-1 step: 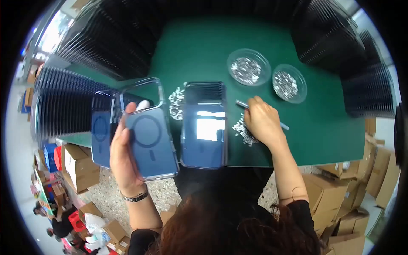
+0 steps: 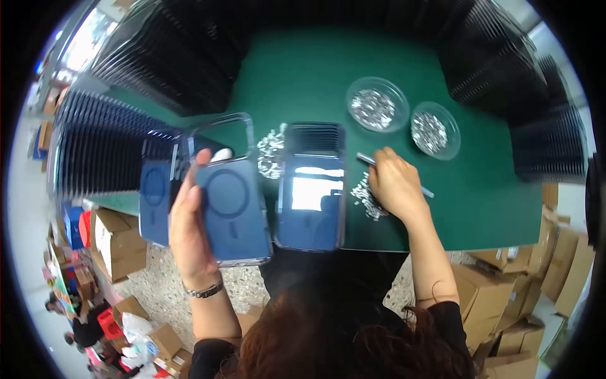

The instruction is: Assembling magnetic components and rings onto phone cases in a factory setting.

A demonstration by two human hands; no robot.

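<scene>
Tilted in my left hand (image 2: 191, 237) is a phone case (image 2: 235, 208) with a blue back, a ring outline and a clear frame; the fingers wrap its left edge. A stack of similar cases (image 2: 310, 221) lies just to its right on the table. My right hand (image 2: 398, 186) is closed round a slim silver pen-like tool (image 2: 365, 158), whose ends stick out on both sides. Beside that hand lies a heap of small silver pieces (image 2: 368, 199), partly covered by it. Another heap of small whitish pieces (image 2: 271, 155) lies between the held case and the stack.
Two clear round tubs, one farther back (image 2: 401, 95) and one to its right (image 2: 453, 148), hold small silver pieces. Tall rows of cases stand at the left (image 2: 101, 145) and right (image 2: 499, 69) of the green table (image 2: 303, 69). Cardboard boxes (image 2: 486, 290) sit on the floor.
The whole scene has shifted slightly to the right in the picture. Both hands keep their holds, with no clear movement relative to the table.
</scene>
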